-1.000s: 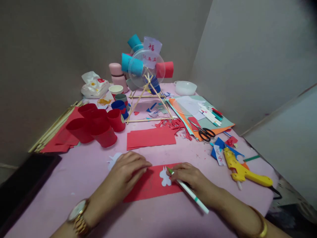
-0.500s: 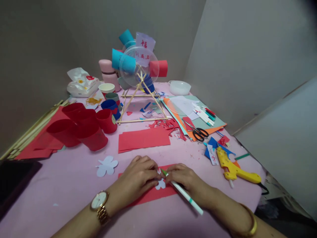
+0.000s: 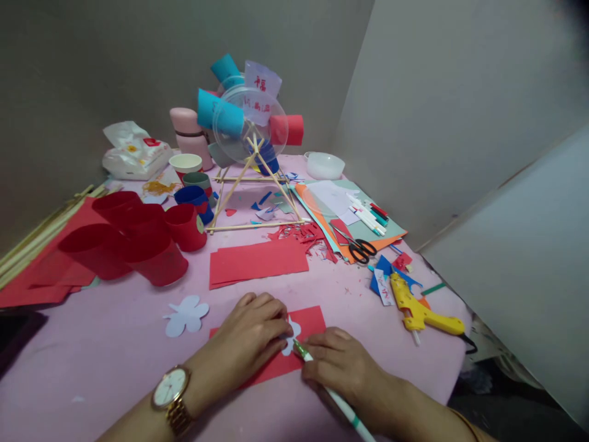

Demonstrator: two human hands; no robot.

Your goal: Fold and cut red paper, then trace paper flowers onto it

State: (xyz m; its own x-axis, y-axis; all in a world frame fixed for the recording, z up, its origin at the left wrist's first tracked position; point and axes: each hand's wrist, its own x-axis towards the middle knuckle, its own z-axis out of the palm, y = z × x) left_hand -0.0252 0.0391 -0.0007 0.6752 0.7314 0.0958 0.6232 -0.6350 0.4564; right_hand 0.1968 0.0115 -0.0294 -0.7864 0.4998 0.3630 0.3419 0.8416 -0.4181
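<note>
My right hand (image 3: 338, 362) grips a green marker (image 3: 343, 405) with a white barrel, its green tip at the right edge of a small white paper cutout (image 3: 289, 345). The cutout lies flat on a red sheet of paper (image 3: 313, 320). My left hand (image 3: 257, 328), fingers bent and close together, presses the cutout's left side down on the red sheet; part of the cutout is hidden under the fingertips. A larger white butterfly-shaped cutout (image 3: 186, 315) lies on the table left of my left hand.
Red paper strips (image 3: 260, 263) lie beyond my hands. Several red cups (image 3: 156, 258) stand at left, beside a stick-framed wheel (image 3: 251, 123) with coloured cups. Scissors (image 3: 361, 250), markers (image 3: 368, 218) and a yellow glue gun (image 3: 421, 316) lie at right.
My right hand has moved the marker's tip down from the cutout's upper part to its right edge. The cutout now looks turned. The whole view has shifted slightly.
</note>
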